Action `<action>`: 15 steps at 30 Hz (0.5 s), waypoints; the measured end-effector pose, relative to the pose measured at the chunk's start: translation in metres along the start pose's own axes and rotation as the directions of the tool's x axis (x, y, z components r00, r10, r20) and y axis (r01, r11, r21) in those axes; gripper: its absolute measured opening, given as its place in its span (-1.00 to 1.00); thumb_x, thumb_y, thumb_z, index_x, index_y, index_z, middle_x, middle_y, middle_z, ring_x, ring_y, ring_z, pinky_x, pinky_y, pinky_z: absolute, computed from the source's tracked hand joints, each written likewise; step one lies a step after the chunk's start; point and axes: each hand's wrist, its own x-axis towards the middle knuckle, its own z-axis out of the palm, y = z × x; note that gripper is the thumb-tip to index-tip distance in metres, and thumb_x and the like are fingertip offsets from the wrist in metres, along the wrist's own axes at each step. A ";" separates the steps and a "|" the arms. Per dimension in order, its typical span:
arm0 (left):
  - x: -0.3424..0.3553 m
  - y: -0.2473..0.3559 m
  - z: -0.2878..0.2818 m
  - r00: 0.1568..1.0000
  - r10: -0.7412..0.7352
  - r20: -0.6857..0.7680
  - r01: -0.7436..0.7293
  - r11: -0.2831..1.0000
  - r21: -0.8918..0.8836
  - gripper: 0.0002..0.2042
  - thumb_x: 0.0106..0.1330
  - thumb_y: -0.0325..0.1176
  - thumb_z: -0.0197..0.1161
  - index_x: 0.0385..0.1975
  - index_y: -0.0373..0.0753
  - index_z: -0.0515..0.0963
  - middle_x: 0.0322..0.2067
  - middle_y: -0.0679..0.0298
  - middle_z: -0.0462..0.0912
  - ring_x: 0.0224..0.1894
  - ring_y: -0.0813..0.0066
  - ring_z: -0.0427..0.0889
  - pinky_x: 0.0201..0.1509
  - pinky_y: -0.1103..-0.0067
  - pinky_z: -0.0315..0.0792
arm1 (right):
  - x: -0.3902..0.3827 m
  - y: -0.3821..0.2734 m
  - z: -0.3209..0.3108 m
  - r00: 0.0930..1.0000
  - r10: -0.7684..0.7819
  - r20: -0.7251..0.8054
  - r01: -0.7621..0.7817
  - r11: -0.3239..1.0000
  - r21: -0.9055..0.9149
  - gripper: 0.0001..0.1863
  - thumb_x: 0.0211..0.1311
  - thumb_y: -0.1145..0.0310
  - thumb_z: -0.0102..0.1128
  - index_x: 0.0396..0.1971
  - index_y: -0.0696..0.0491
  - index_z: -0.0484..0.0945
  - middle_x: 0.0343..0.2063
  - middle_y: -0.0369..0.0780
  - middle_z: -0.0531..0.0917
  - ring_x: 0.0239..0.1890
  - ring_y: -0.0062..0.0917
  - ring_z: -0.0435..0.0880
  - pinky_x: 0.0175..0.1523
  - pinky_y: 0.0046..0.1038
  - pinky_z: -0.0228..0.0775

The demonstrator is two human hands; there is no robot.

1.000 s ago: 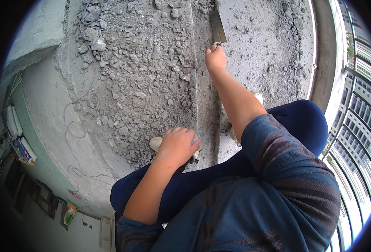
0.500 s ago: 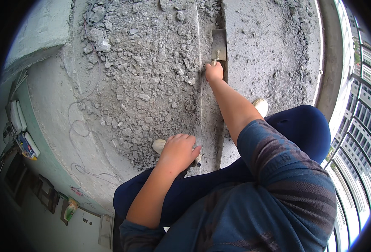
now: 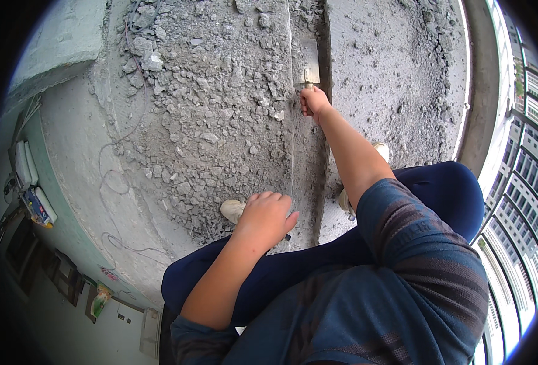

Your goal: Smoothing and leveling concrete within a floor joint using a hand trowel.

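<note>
The right hand point(image 3: 313, 102) is covering most of the handle of the trowel point(image 3: 308, 53). The right forearm point(image 3: 355, 146) is crossing one shoe point(image 3: 345, 202) and hiding its middle. The left hand point(image 3: 266, 216) is hiding much of the other shoe point(image 3: 232, 210); its fingertips are curling out of sight, leaving their contact unclear. A dark thing point(image 3: 288, 237) is poking out below the left thumb, showing too little to tell. The top edge is cutting off the rubble point(image 3: 220, 109), the lower edge the shirt point(image 3: 342, 316). The dark rim is cropping the buildings point(image 3: 518, 170), and shadow is blurring the packages point(image 3: 41, 207) at left.
</note>
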 end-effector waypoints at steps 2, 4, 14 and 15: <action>0.001 0.003 0.002 1.000 -0.005 0.003 0.005 1.000 -0.003 -0.76 0.29 -0.18 0.25 -0.34 -0.26 0.57 -0.28 0.14 0.65 -0.05 0.13 0.58 0.09 0.30 0.39 | -0.004 -0.010 0.008 0.998 -0.045 -0.034 0.045 0.999 0.011 -0.86 0.14 0.40 0.14 -0.40 -0.02 0.34 -0.68 -0.32 0.40 -0.74 -0.58 0.36 -0.65 -0.41 0.27; 0.001 0.004 0.005 1.000 -0.002 -0.007 0.002 1.000 -0.010 -0.76 0.29 -0.18 0.25 -0.34 -0.26 0.57 -0.28 0.13 0.65 -0.05 0.13 0.58 0.08 0.29 0.39 | -0.015 -0.023 0.025 0.985 -0.123 -0.117 0.123 0.992 -0.009 -0.86 0.13 0.42 0.14 -0.35 0.03 0.38 -0.69 -0.30 0.42 -0.76 -0.56 0.39 -0.68 -0.42 0.25; 0.006 0.002 0.005 0.998 0.034 -0.048 -0.035 0.999 -0.019 -0.77 0.28 -0.20 0.25 -0.38 -0.27 0.55 -0.30 0.13 0.63 -0.08 0.11 0.58 0.04 0.27 0.40 | -0.063 -0.063 0.099 0.774 -0.574 -0.267 0.260 0.673 -0.692 -0.71 0.11 0.23 0.20 -0.23 0.08 0.53 -0.28 0.00 0.69 -0.15 -0.06 0.66 -0.02 -0.15 0.47; 0.005 0.000 0.005 0.998 0.034 -0.062 -0.036 0.999 -0.020 -0.77 0.28 -0.20 0.25 -0.38 -0.27 0.55 -0.31 0.13 0.63 -0.08 0.11 0.58 0.04 0.27 0.40 | -0.060 -0.053 0.088 0.770 -0.525 -0.362 0.190 0.731 -0.655 -0.72 0.11 0.25 0.22 -0.24 0.11 0.51 -0.27 0.02 0.69 -0.17 -0.04 0.68 -0.01 -0.10 0.48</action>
